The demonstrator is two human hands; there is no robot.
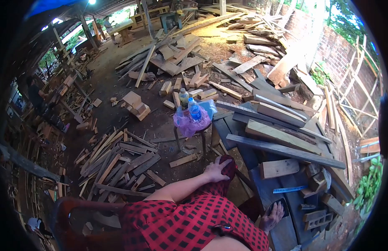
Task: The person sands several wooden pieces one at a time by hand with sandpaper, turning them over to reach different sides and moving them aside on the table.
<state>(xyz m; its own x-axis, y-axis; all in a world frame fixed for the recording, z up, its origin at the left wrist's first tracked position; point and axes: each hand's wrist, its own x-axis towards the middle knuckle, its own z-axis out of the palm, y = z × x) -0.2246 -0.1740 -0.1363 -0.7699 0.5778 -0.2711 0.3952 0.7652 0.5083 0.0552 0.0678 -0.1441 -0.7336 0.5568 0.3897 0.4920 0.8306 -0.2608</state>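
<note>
My left hand [217,170] rests on my knee, fingers spread over the red-and-black checked cloth [189,213]. Low on the right, my right hand [272,216] lies with its fingers stretched over a flat black object [282,206] on the dark workbench [260,188]; what that object is, I cannot make out. A blue ruler [290,189] lies beyond this hand, close to a short wood block [280,168]. Right of the hand are a small dark tool [307,206] and a block with square openings [318,221].
Long timbers [286,150] lie across the bench. A stool ahead holds bottles [194,109] and a purple plastic bag [187,125]. Heaped offcuts [118,163] cover the ground to the left. Another person [37,94] is at the far left. A brick wall [332,48] stands at the right.
</note>
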